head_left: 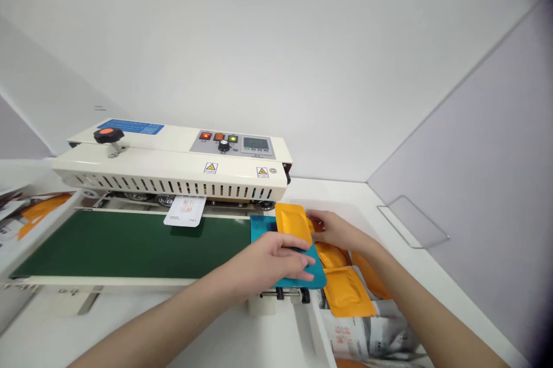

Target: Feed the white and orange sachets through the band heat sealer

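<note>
A flat orange packet (293, 223) lies tilted over the teal plate (264, 226) at the right end of the machine's belt. My left hand (280, 260) rests across the plate, its fingers stretched out and touching the lower end of this packet. Just right of it, my right hand (330, 228) has its fingers curled round the edge of another orange packet (311, 226); the fingertips are partly hidden. Beneath that hand lie more orange packets (348, 292) in a white bin. A white pouch (185, 211) with red print sits partly under the machine's slotted cover.
The cream band sealer (173, 166) has a black knob (109, 135), lit switches and a display. Its green belt (129, 247) runs leftward. Silver-white pouches (345, 336) fill the right bin; orange and white packets (43, 207) are at far left. A wire handle (412, 224) is on the right wall.
</note>
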`<action>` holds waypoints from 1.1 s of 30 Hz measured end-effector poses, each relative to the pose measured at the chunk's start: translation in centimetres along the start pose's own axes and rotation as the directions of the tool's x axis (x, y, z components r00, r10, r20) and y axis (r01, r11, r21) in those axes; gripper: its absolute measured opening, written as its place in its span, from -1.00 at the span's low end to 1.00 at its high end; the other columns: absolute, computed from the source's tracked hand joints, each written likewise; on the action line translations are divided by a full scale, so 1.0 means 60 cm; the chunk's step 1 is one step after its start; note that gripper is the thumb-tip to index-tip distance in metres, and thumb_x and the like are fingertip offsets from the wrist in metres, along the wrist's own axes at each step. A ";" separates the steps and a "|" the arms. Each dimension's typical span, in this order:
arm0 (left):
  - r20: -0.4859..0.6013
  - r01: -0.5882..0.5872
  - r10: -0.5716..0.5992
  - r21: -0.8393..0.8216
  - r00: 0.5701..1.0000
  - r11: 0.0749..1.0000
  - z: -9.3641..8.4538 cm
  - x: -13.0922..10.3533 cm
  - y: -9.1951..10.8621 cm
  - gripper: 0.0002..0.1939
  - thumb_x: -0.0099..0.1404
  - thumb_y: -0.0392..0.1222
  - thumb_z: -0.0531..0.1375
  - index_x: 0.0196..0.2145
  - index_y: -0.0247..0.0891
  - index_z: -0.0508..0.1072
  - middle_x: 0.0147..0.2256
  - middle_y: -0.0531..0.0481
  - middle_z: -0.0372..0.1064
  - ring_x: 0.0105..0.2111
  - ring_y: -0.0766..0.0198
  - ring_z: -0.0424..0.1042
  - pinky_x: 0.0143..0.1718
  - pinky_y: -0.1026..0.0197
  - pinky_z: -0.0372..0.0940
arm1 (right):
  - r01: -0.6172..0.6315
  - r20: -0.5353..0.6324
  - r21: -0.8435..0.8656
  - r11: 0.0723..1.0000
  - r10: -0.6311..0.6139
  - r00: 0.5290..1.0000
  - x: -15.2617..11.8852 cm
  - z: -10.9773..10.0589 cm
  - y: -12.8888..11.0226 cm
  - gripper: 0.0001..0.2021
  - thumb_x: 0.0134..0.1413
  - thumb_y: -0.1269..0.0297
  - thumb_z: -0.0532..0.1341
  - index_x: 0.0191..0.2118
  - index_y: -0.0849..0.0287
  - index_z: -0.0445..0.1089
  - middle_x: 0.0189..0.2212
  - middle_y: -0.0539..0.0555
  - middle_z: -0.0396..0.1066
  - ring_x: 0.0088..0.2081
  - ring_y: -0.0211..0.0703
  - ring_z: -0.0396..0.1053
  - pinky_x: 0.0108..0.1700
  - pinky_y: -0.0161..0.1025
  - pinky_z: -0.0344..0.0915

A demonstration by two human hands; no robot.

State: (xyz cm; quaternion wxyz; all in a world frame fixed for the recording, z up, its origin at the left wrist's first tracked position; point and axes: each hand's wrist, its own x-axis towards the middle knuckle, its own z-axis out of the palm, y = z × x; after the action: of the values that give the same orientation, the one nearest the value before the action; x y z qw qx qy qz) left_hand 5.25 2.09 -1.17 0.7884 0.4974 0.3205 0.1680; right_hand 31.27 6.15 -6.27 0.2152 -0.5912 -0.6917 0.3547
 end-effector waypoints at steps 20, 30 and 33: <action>0.003 -0.004 0.004 -0.090 1.000 0.996 0.003 0.002 0.007 -0.57 0.20 -0.13 0.27 -0.01 -0.35 0.45 0.00 -0.26 0.40 -0.07 0.12 0.47 0.02 0.16 0.32 | -0.009 -0.233 0.285 0.958 0.078 0.969 -0.006 -0.056 -0.004 -0.69 0.01 0.02 0.28 -0.21 0.12 0.44 -0.19 0.11 0.52 -0.16 0.05 0.46 -0.10 -0.10 0.37; 0.010 -0.019 0.020 -0.133 1.000 0.991 0.000 0.011 -0.002 -0.63 0.15 -0.16 0.31 -0.10 -0.39 0.50 -0.07 -0.26 0.44 -0.09 0.13 0.47 0.01 0.15 0.33 | -0.026 -0.194 0.408 0.912 0.115 0.974 -0.006 -0.062 -0.003 -0.71 0.00 0.07 0.30 -0.18 0.10 0.43 -0.23 0.10 0.54 -0.18 0.03 0.49 -0.11 -0.11 0.38; 0.031 -0.013 0.017 -0.129 0.999 0.992 -0.004 0.012 -0.004 -0.65 0.15 -0.15 0.31 -0.13 -0.38 0.51 -0.09 -0.25 0.46 -0.12 0.14 0.48 0.02 0.11 0.31 | -0.091 -0.102 0.373 0.923 0.139 0.985 -0.007 -0.060 -0.001 -0.71 0.02 0.07 0.27 -0.16 0.10 0.41 -0.28 0.11 0.55 -0.23 0.04 0.50 -0.18 -0.10 0.41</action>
State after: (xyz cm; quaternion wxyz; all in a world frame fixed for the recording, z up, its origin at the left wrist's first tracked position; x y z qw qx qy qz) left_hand 5.62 2.59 -1.69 0.8226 0.4506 0.2928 0.1861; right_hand 33.92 6.59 -3.83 0.3441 -0.6015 -0.5622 0.4515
